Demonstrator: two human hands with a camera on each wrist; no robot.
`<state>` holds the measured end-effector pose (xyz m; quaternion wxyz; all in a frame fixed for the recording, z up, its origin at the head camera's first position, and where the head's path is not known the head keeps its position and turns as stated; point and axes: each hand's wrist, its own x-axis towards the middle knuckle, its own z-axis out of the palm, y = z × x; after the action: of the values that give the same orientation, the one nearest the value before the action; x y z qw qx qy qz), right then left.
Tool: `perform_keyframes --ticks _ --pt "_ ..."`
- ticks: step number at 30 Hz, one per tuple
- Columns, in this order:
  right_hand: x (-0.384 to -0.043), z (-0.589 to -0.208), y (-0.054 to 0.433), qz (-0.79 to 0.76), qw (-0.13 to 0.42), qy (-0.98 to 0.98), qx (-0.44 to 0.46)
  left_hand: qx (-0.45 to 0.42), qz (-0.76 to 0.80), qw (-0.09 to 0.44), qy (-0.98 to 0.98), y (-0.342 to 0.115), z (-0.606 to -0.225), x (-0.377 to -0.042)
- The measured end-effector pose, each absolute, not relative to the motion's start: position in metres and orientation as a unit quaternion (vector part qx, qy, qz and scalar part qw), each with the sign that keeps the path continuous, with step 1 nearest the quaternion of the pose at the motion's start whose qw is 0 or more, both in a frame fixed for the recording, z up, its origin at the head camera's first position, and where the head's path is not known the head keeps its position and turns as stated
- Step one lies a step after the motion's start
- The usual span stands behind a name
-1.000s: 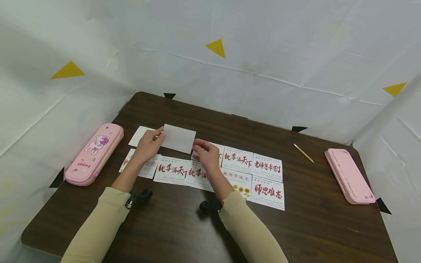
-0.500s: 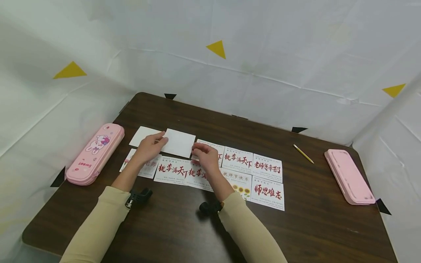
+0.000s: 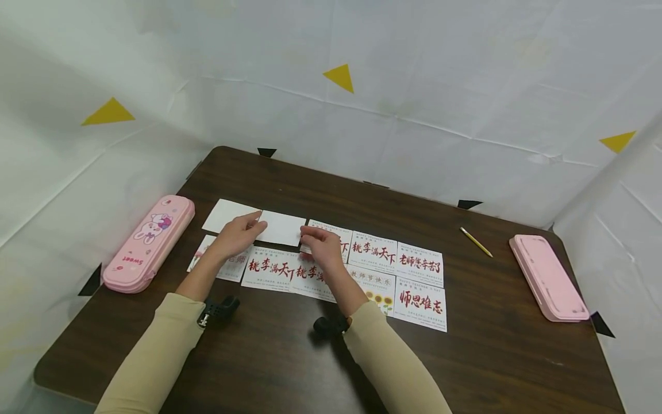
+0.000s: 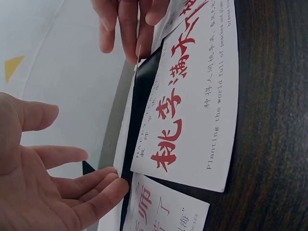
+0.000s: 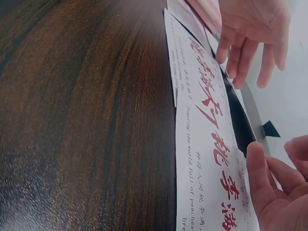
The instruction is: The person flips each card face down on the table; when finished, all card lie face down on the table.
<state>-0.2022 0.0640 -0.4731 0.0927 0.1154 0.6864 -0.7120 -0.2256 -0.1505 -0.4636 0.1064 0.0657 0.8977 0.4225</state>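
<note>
A blank white card (image 3: 281, 228) lies face down at the back left of the dark table, between my hands. My left hand (image 3: 239, 234) is at its left edge, fingers extended and thumb apart in the left wrist view. At its right edge is my right hand (image 3: 323, 246), with thumb and fingers loosely bent and a gap between them in the right wrist view; whether its fingertips touch the card is hard to tell. Left of it lies another blank card (image 3: 223, 214). Printed cards with red writing (image 3: 269, 268) lie in front, partly under my hands.
More printed cards (image 3: 373, 251) continue in two rows to the right. A pink pencil case (image 3: 150, 242) with a rabbit stands at left, another pink case (image 3: 549, 278) at right. A yellow pencil (image 3: 476, 241) lies near the back. White sheeting (image 3: 414, 86) walls the table.
The blank card has come down from a raised, tilted position to lie flat in the back row beside the other blank card. My hands have shifted only slightly.
</note>
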Motion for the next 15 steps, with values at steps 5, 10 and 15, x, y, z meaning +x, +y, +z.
perform_keyframes --ticks 5,10,15 --pt "-0.2014 -0.4718 0.0631 -0.700 0.096 0.700 0.107 0.067 0.424 0.107 0.897 -0.1509 -0.4634 -0.2255" --pt "-0.1997 -0.4719 0.0625 -0.686 0.096 0.713 0.110 0.062 0.424 0.111 0.897 -0.1522 -0.4621 -0.2246" --pt "-0.1977 -0.4707 0.0655 -0.685 0.091 0.715 0.108 0.066 0.419 0.106 0.899 -0.1531 -0.4598 -0.2229"
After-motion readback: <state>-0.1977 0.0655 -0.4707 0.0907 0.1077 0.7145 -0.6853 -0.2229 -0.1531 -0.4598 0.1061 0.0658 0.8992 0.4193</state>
